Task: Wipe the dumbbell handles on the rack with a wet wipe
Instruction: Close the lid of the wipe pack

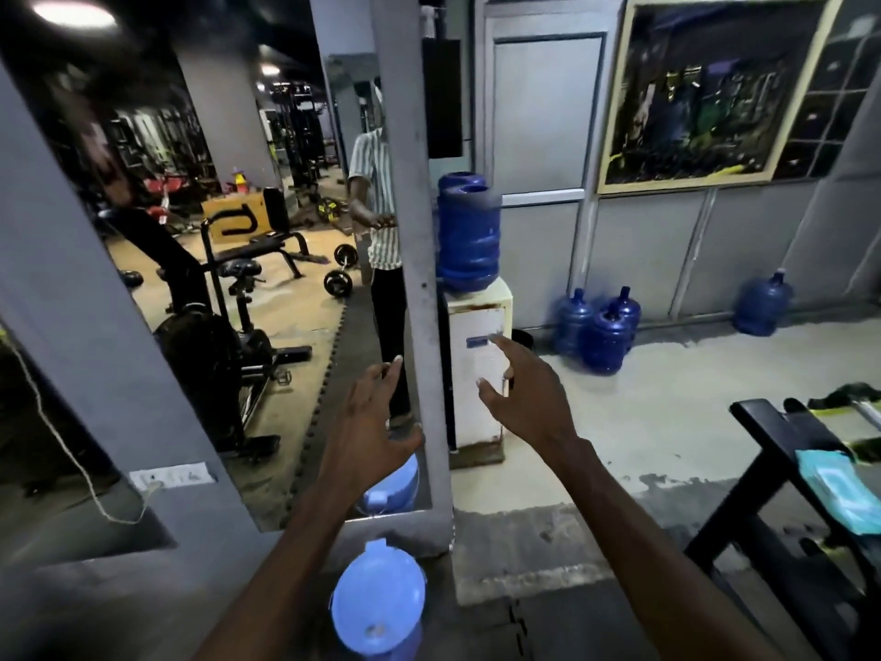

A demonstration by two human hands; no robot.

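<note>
The left hand (pixel 367 422) and right hand (pixel 529 398) are raised with fingers spread, holding nothing, so wiping seems not yet begun. The wet wipe pack (pixel 834 493) lies on the black rack (pixel 772 436) at far right, its dumbbells barely in view. The next move is probably to turn there and pull out a wipe.

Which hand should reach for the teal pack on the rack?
Right, probably. The right hand is open and nearer the teal pack lying on the black rack at far right; the left hand would have to cross over.
</note>
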